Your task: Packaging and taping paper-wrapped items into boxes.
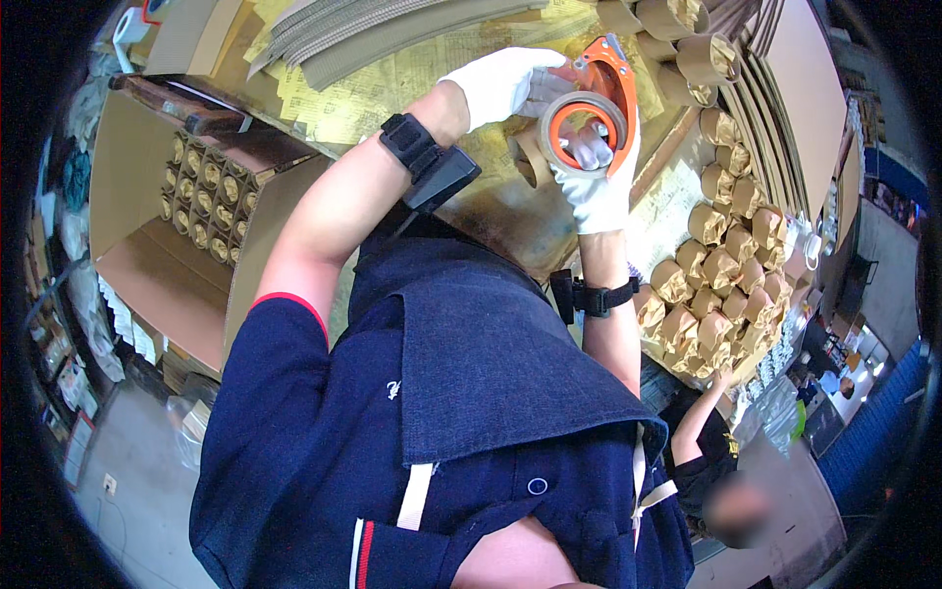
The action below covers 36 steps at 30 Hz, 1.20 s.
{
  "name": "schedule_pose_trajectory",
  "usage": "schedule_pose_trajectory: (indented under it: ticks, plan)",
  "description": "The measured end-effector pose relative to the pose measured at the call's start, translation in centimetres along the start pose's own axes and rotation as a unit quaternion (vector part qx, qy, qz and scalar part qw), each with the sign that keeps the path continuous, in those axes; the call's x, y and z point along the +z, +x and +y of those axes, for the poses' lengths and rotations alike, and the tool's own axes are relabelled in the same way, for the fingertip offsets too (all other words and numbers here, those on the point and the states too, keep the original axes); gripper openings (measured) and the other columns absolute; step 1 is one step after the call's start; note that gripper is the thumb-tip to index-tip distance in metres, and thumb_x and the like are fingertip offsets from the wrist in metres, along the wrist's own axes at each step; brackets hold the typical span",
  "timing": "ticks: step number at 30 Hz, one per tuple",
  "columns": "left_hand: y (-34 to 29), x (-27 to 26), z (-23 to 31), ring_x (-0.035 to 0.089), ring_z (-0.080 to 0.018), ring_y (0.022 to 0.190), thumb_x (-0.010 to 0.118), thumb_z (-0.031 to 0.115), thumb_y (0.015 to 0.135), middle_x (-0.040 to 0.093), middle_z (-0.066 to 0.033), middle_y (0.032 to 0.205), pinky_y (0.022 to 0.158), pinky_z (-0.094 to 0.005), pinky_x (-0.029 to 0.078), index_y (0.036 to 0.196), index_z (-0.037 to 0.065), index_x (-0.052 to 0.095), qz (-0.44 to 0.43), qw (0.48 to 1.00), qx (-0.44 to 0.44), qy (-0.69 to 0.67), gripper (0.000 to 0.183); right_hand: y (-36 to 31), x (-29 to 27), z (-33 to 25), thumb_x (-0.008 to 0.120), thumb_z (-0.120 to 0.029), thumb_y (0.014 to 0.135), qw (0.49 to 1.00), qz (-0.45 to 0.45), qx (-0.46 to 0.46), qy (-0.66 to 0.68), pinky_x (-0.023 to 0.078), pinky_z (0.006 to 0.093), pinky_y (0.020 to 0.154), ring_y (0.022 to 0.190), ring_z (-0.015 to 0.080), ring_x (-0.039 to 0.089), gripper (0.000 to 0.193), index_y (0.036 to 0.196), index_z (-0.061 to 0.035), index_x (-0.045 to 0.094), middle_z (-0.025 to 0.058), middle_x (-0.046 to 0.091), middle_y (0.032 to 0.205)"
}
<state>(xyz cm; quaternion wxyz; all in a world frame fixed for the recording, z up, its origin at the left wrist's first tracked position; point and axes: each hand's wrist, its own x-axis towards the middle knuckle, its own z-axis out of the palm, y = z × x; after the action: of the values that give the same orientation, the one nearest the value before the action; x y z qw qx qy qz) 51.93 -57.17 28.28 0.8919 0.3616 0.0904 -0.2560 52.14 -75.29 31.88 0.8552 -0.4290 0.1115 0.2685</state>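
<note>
An orange tape dispenser (628, 90) with a roll of tape on its round hub is held up over the work table (500, 211). My right hand (596, 191), in a white glove, is closed around it, and some of its fingers show through the hub ring. My left hand (500, 86), also gloved in white, reaches across to the dispenser's head. Its fingers are bent together there, and what they pinch, if anything, is too small to make out. Just left of the hub, a short brown cardboard tube (530, 160) is partly hidden behind the dispenser.
At left stands an open cardboard box (147, 285) with paper-stuffed tubes in a divider grid (208, 196). Cardboard strips (383, 39) lie at the far edge. Several paper-stuffed tubes (721, 285) crowd the right side, beside upright cardboard sheets (775, 137). Another person's hand (723, 375) touches those tubes.
</note>
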Motion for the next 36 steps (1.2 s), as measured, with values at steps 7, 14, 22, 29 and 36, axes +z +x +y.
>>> schedule_pose_trajectory:
  ticks: [7,14,22,29,36]
  plan:
    - [1.3,-4.6,-0.6,0.065,-0.0196,0.109,0.058,0.027,0.099,0.067,-0.0068,0.118,0.093,-0.0333,0.052,0.125,0.007,0.062,-0.059,0.989,0.118,-0.07,0.033,-0.1,-0.4,-0.1,0.048,-0.044,0.103,0.987,0.075,0.053,0.134,0.03,0.0246,0.037,0.037,0.0113,0.031,0.04,0.08,-0.0131,0.058,-0.0058,0.035,0.047]
    - [0.4,-1.2,0.3,0.059,-0.0101,0.084,0.069,0.027,0.093,0.065,0.0,0.093,0.077,-0.027,0.048,0.102,0.008,0.064,0.156,0.931,0.173,0.279,0.021,0.1,-1.4,0.3,0.05,-0.046,0.102,0.994,0.034,0.031,0.104,0.032,0.0247,0.039,0.038,0.0112,0.032,0.041,0.077,-0.0141,0.056,-0.0057,0.036,0.046]
    - [1.0,0.7,0.4,0.057,-0.0099,0.084,0.077,0.037,0.087,0.065,-0.001,0.087,0.077,-0.027,0.046,0.097,0.009,0.065,0.205,0.875,0.185,0.397,0.032,-0.3,1.6,-0.2,0.047,-0.044,0.103,0.994,0.097,0.013,0.05,0.031,0.0235,0.04,0.038,0.0107,0.031,0.04,0.079,-0.0142,0.058,-0.0065,0.034,0.046]
    - [1.2,0.3,0.4,0.057,-0.0107,0.085,0.078,0.039,0.085,0.065,-0.0015,0.088,0.08,-0.0279,0.047,0.096,0.008,0.065,0.199,0.873,0.205,0.396,0.035,0.3,-1.4,0.6,0.047,-0.043,0.103,0.998,0.049,0.002,0.03,0.033,0.0266,0.041,0.037,0.012,0.031,0.039,0.078,-0.0151,0.057,-0.0057,0.034,0.046]
    - [1.4,1.0,0.5,0.065,-0.0169,0.087,0.07,0.035,0.089,0.071,-0.0068,0.091,0.081,-0.033,0.051,0.1,0.006,0.071,0.213,0.829,0.225,0.466,0.031,0.0,-0.4,0.2,0.048,-0.044,0.103,0.994,0.088,0.022,0.058,0.036,0.0261,0.042,0.038,0.0129,0.032,0.041,0.075,-0.0149,0.055,-0.0046,0.033,0.045]
